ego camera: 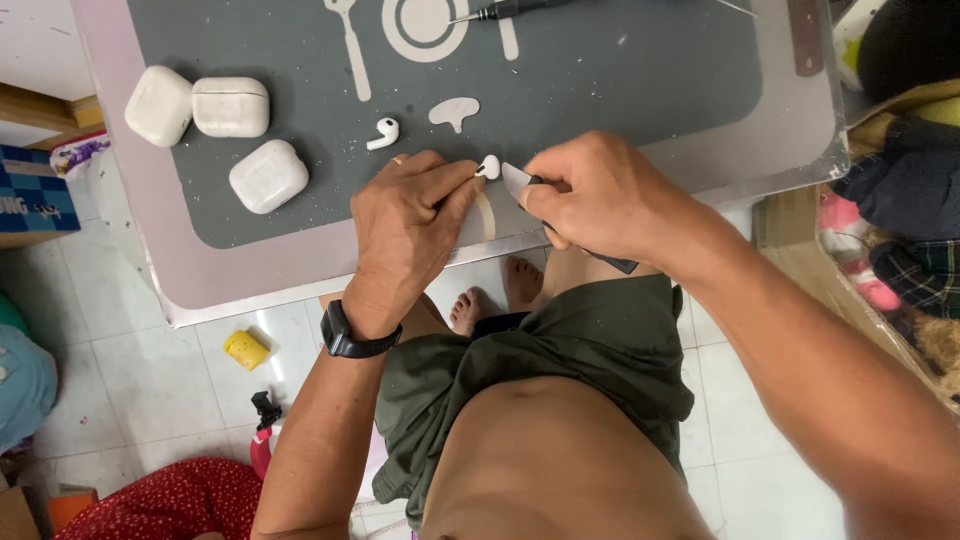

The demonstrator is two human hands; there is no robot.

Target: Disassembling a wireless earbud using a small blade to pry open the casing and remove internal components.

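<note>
Pinching a small white earbud (488, 167) between thumb and forefinger, the fingers (452, 180) of the left hand (405, 235) are shown clamped on it just above the grey mat (600, 90). The fingers (545, 195) of the right hand (600, 195) are closed around a dark-handled tool (600, 255), whose flat pale blade (515, 177) is set against the earbud, touching it on the side away from the left thumb. The handle is seen emerging beneath the right palm.

Just beyond the left fingers, a second white earbud (383, 133) is laid on the mat, and beside it, directly beyond the held earbud, a pale earbud-shaped piece (454, 112). Farther out past the left knuckles, three white charging cases (230, 107) are grouped, well apart from the hands. Beyond the right fingers, at the far edge of the mat, a dark pen-like tool (510, 10) is laid.

The mat is carried on a pale bench (200, 285). A black watch (355, 338) is worn on the left wrist.
</note>
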